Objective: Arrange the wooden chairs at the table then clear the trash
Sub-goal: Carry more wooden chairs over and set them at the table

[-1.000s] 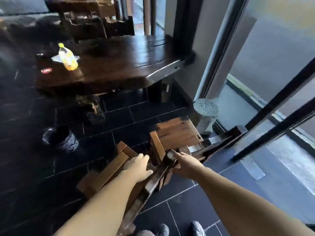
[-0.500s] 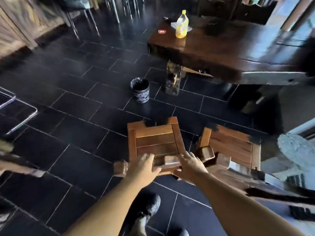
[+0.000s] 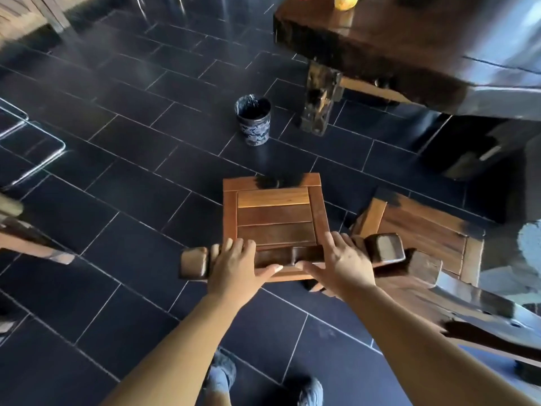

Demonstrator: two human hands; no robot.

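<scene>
Your left hand (image 3: pixel 237 265) and right hand (image 3: pixel 341 262) gripped the chair (image 3: pixel 275 218) by its back rail — likely heavy, stiff wood, a sound hold.

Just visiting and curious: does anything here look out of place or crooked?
Yes. The second wooden chair sits skewed beside the held chair, both away from the table.

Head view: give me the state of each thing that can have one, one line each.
Near chair: upright on the floor, held at its back by both hands.
Left hand: grips the back's left part.
Right hand: grips the back's right part.
Second chair: upright, right of the first.
Bin: upright, open, bag-lined, inside too dark to tell.
Bottle: on the table, mostly cut off.
</scene>
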